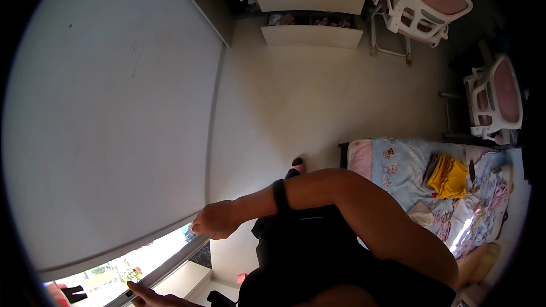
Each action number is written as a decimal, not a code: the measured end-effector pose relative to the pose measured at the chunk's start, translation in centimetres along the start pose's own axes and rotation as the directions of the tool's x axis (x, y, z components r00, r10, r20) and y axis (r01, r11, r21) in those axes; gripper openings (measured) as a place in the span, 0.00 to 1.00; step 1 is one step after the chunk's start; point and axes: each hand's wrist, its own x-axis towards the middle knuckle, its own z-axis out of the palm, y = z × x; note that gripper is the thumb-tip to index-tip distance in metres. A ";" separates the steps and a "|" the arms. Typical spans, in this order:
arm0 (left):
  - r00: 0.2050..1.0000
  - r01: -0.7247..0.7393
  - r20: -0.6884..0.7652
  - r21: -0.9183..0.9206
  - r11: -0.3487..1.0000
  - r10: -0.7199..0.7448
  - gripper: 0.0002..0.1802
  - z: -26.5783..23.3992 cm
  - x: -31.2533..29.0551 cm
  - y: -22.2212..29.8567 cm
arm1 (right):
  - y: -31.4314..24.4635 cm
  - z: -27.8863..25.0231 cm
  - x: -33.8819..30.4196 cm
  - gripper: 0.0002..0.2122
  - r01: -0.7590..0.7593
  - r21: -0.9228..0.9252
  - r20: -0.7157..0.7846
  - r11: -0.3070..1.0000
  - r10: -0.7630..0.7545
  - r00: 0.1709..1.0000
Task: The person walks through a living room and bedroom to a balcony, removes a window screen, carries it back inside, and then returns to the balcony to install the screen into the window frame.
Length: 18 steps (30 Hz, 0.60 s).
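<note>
At the lower left a bright window (162, 253) opens beside a large white wall, with a pale frame bar (170, 263) running along its near side. My right hand (216, 220) is closed at the upper end of this bar, where bar and wall meet. What its fingers grip is mostly hidden; a small pale bit shows at the fingertips. A black band circles my right wrist. My left hand (154, 298) comes in at the lower edge, fingers stretched out and touching the bar near a small dark slot (129, 294).
Ahead stands a cabinet with two pulled-out drawers (311, 36), clothes inside. Two pink-and-white chairs (435, 8) are at the right. A bed (401, 185) with a blue patterned cover holds folded yellow cloth (449, 177) and other clothes. Pale floor (296, 96) lies between.
</note>
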 end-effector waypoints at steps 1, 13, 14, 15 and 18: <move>1.000 -0.010 -0.024 -0.039 0.999 0.009 0.28 1.2 -1.2 2.1 | 1.0 -1.7 -1.0 0.10 0.022 0.004 -0.010 1.000 -0.022 1.000; 1.000 -0.008 -0.011 -0.244 0.970 0.005 0.18 12.7 -15.2 24.2 | 10.1 -22.7 -16.5 0.11 0.050 -0.052 -0.092 0.997 -0.055 0.994; 0.999 -0.036 -0.016 -0.239 0.970 0.033 0.18 13.8 -16.3 26.1 | 10.6 -24.3 -18.0 0.11 0.028 -0.046 -0.098 0.999 -0.033 0.995; 1.000 -0.007 -0.003 -0.221 0.975 0.006 0.21 14.7 -17.5 28.1 | 11.2 -25.9 -19.6 0.10 0.015 -0.036 -0.109 0.999 -0.019 0.994; 0.999 0.032 0.033 -0.203 0.979 -0.026 0.29 17.6 -21.0 33.5 | 13.1 -30.4 -24.2 0.11 -0.019 -0.004 -0.146 1.000 0.018 0.989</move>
